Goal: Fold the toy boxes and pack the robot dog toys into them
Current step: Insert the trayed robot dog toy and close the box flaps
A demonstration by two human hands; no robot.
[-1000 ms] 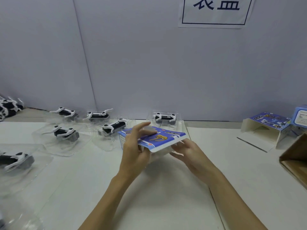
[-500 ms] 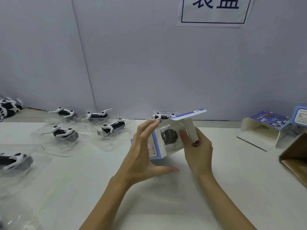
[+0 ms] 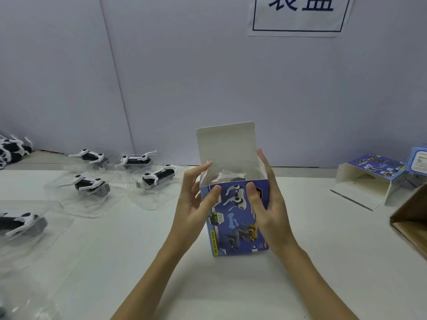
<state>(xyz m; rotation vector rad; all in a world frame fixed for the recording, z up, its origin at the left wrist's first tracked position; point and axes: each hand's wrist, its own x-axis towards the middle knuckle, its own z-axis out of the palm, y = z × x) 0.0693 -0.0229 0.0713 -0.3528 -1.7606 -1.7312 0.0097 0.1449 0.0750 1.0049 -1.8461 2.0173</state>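
Note:
A blue toy box printed with robot dogs stands upright on the white table in front of me. Its white lid flap points straight up, and a dark robot dog toy in clear plastic shows through the open top. My left hand grips the box's upper left corner, thumb on the front face. My right hand grips the right side, with its thumb also on the front. Several more robot dog toys lie in clear blister trays to the left.
A pile of loose dogs sits at the far left by the wall. At the right lie a half-folded box, another blue box and a brown carton. A grey partition wall stands behind.
The box has gone from flat, then tilted in the air, to upright on the table, with its lid flap raised. Both hands now hold its sides.

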